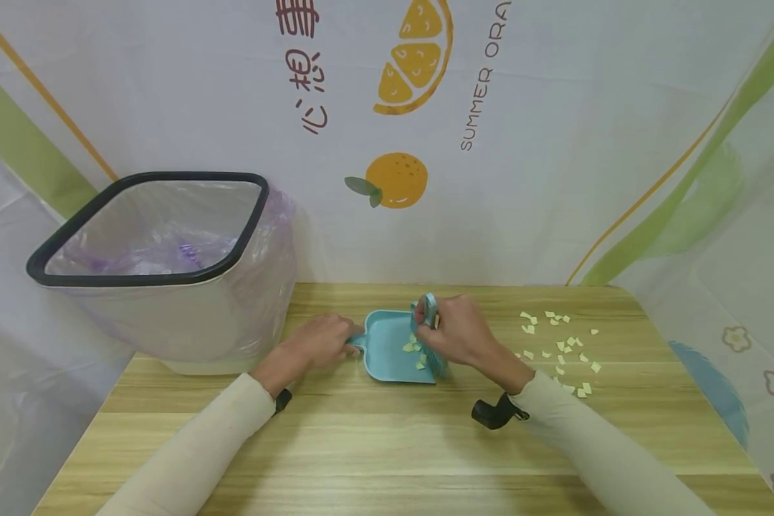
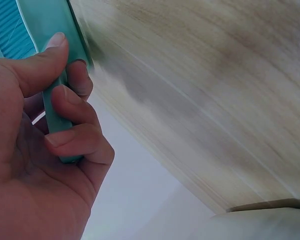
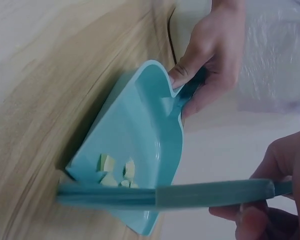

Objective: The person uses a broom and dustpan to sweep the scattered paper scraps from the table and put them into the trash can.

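My left hand [image 1: 322, 340] grips the short handle of a light blue dustpan [image 1: 387, 358], fingers curled round it in the left wrist view. The pan lies on the wooden table with its open edge to the right. In my right hand [image 1: 454, 330] is a small matching brush [image 3: 215, 193], its bristles down at the pan's open edge. Several pale yellow-green paper scraps [image 3: 107, 162] lie inside the pan, beside the bristles. More loose scraps [image 1: 564, 347] are scattered on the table to the right of my right hand.
A white trash bin [image 1: 187, 322] with a black rim and a clear purplish liner stands at the table's left. Behind the wooden table [image 1: 374, 451] hangs a white cloth [image 1: 522, 208] printed with oranges. Dark camera mounts are on both wrists.
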Tool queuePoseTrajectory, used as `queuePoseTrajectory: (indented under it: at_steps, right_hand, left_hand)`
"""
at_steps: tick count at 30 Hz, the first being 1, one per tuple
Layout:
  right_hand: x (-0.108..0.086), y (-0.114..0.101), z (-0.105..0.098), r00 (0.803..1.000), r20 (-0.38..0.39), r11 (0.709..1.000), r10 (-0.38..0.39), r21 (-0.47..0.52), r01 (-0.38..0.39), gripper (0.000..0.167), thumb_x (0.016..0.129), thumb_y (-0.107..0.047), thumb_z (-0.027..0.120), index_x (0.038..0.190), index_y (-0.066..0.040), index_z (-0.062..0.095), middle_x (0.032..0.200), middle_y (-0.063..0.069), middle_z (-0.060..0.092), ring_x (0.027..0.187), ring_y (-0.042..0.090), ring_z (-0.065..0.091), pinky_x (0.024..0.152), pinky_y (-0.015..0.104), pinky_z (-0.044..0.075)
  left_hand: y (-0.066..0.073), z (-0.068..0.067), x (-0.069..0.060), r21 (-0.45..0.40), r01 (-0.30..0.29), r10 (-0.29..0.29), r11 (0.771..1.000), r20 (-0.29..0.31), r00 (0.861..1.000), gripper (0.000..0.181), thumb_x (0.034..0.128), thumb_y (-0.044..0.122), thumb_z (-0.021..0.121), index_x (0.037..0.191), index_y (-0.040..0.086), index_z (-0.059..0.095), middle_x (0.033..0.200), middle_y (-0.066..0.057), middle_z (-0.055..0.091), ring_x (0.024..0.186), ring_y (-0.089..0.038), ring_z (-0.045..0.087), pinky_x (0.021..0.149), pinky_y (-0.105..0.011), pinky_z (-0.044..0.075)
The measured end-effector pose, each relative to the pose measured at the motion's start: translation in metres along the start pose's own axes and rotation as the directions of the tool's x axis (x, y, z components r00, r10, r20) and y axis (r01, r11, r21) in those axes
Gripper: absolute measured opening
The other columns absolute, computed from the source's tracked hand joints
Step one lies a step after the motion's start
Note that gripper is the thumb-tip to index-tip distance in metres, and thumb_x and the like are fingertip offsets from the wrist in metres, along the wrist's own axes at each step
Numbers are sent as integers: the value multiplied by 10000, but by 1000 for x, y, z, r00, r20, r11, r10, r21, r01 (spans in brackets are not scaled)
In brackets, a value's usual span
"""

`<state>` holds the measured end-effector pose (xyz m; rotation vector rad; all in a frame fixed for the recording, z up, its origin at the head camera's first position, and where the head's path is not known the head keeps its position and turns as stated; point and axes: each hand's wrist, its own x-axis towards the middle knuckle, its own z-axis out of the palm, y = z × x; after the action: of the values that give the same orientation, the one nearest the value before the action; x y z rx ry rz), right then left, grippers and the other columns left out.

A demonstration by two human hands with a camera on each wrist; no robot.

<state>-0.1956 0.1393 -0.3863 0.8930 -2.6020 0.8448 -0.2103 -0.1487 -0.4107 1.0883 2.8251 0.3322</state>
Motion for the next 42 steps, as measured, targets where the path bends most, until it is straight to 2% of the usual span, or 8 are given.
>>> queuePoseTrajectory:
  at_steps: [7,13,20,24,29,36,42]
  right_hand:
    - [0,-3,-3,1000,1,999,28,36,-28,86,869,-64,658,883,-139,696,607,-119,562,480,-13,366,495,269,351]
    - [0,-2,-7,998,-31,998,60,2,-60,77,875,-76,654,869,-135,704,604,-111,537,506,11,335,512,283,336]
    - [0,-2,-2,1000,-23,999,9,-42,-10,110,865,-42,652,830,-138,694,606,-98,559,508,-9,300,503,251,307]
    - [0,-4,2,1000,-24,1000,2,-7,-2,113,859,-38,658,831,-139,699,641,-88,611,501,-18,330,494,247,323]
    - [1,-6,5,1000,-17,1000,3,14,-3,106,859,-48,660,836,-140,708,695,-71,669,511,-10,344,509,262,350]
    - [2,-6,4,999,-2,999,32,37,-32,78,864,-70,656,868,-119,717,674,-81,644,484,-11,359,483,251,347]
    - [2,-7,-5,996,-10,992,90,92,-88,53,885,-78,669,925,-103,693,660,-76,619,494,35,456,484,266,394]
  left_hand:
    - [0,2,0,21,-1,1,1000,-2,1000,120,1004,180,832,1040,107,743,844,43,583,783,-144,542,744,-393,529]
    - [0,1,0,25,-7,7,1000,-8,1000,121,1001,177,835,1027,106,741,841,41,582,770,-140,528,729,-377,515]
    - [2,1,-1,14,11,-11,1000,-2,1000,151,1002,184,832,1098,86,768,855,42,603,780,-143,541,739,-373,517]
    - [3,0,-1,-2,30,-30,1000,6,1000,172,1003,194,831,1126,88,772,858,52,606,797,-145,555,756,-378,519]
    - [1,1,0,31,2,-2,1000,-6,1000,142,996,190,840,1067,95,762,837,46,591,777,-134,543,735,-381,530]
    - [1,1,0,22,-1,1,1000,-8,1000,137,1001,198,835,1063,100,763,860,40,617,790,-136,556,755,-401,543]
    - [0,1,-1,17,-7,7,1000,-18,1000,127,995,188,838,1038,101,756,848,45,605,784,-133,547,755,-387,537]
